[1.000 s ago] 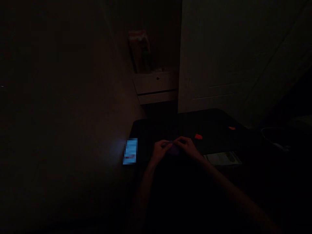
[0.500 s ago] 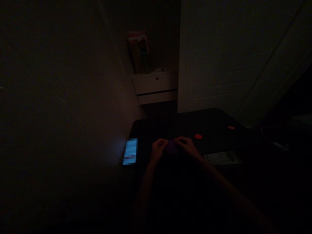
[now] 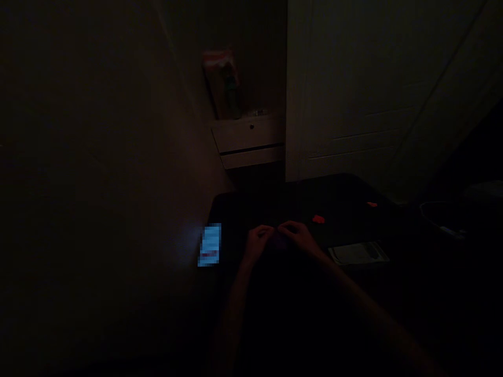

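The scene is very dark. A small, thin purple piece (image 3: 280, 241), perhaps paper or cloth, is between my hands above the dark table; I cannot make out its kind. My left hand (image 3: 259, 241) is closed in a pinch at its upper left edge. With fingers bent and pressed together, my right hand (image 3: 297, 234) grips its upper right edge. The fingertips of both hands are close to each other. Beyond my right hand lies a small crumpled red piece (image 3: 318, 219), and an orange-red one (image 3: 371, 204) rests farther right.
A lit screen (image 3: 210, 245), blurred out, stands at the table's left edge by the wall. Printed paper (image 3: 358, 253) lies right of my right forearm. Behind the black table (image 3: 338, 188) are a white panel (image 3: 346, 104) and a drawer unit (image 3: 251, 137).
My fingertips have come closer together, and less of the purple piece shows between them. The red pieces and the lit screen stay where they were.
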Action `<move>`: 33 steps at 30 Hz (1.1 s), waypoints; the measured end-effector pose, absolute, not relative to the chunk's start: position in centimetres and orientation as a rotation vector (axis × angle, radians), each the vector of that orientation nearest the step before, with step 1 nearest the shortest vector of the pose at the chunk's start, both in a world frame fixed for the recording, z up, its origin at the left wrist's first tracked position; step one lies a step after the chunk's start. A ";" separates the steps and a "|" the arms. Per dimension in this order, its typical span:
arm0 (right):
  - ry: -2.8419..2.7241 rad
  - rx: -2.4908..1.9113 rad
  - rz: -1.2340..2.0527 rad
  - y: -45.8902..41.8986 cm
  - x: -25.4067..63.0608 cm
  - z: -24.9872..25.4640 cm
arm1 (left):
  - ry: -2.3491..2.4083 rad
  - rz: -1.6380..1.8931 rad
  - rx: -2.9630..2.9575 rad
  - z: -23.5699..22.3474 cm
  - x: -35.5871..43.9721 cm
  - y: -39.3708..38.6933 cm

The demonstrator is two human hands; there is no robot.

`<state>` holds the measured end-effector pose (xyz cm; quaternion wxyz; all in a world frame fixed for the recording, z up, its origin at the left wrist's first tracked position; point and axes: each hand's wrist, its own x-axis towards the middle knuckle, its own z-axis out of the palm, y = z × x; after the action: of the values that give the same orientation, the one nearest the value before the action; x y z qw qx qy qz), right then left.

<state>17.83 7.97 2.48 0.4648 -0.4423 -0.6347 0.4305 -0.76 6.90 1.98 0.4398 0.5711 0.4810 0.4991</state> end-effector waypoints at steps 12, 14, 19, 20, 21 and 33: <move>-1.562 -1.082 1.053 7.6 17.5 3.1 | 1.215 1.312 1.371 1.9 -0.9 6.6; -1.567 -1.092 1.065 7.7 17.4 3.1 | 1.218 1.306 1.387 1.9 -0.9 6.6; -1.613 -1.068 1.081 7.6 17.2 3.1 | 1.218 1.262 1.418 1.9 -1.0 6.6; -1.622 -1.067 1.075 7.6 17.2 3.1 | 1.215 1.257 1.424 1.9 -1.0 6.5; -1.627 -1.066 1.071 7.7 17.2 3.0 | 1.216 1.256 1.426 1.9 -1.0 6.5; -1.583 -1.081 1.074 7.5 17.1 3.2 | 1.222 1.275 1.472 2.5 -0.7 6.0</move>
<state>17.08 7.52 3.17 0.4548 -0.4381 -0.6416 0.4353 -0.66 6.04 2.54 0.4090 0.5842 0.4851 0.5061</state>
